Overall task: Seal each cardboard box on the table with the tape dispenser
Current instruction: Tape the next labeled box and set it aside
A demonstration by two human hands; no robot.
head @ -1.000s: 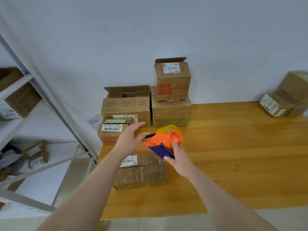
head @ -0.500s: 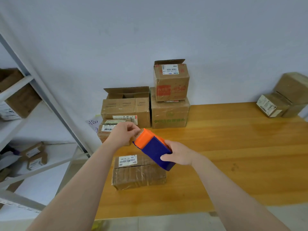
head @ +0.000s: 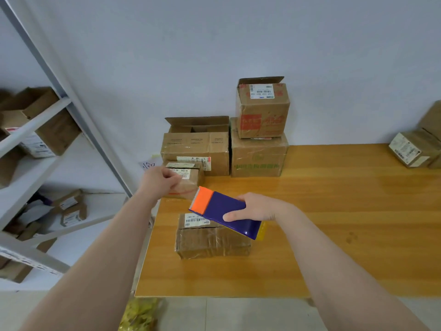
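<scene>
Fingers and thumb of the right hand [head: 257, 207] are clamped round the purple body of the dispenser [head: 226, 211]. It is held in the air, tilted, with its orange toothed end pointing away to the left. The left hand [head: 160, 181] is just beyond that end, its fingers curled together as in a pinch. Whether a tape end lies between them I cannot tell, since no strip shows.

Below the dispenser a flat near box [head: 210, 240] lies on the table [head: 334, 211], not touched by either hand. Its flaps are down and its sides look glossy with old tape, but no fresh strip can be made out along the top.

Behind the left hand sits a small box [head: 193, 185], closed. Behind that is an open box [head: 195, 149] with its flaps standing up. Beside it is a large box [head: 259, 156], shut, which carries a top box [head: 262, 111] with one flap raised. More boxes [head: 410, 149] rest at the far right edge and look closed.

By my reading the task is at its start. The step in hand seems to be drawing tape out for the near box, and nothing looks newly sealed. The two boxes with raised flaps plainly remain, and each needs folding down before taping. The others may need strips too.
</scene>
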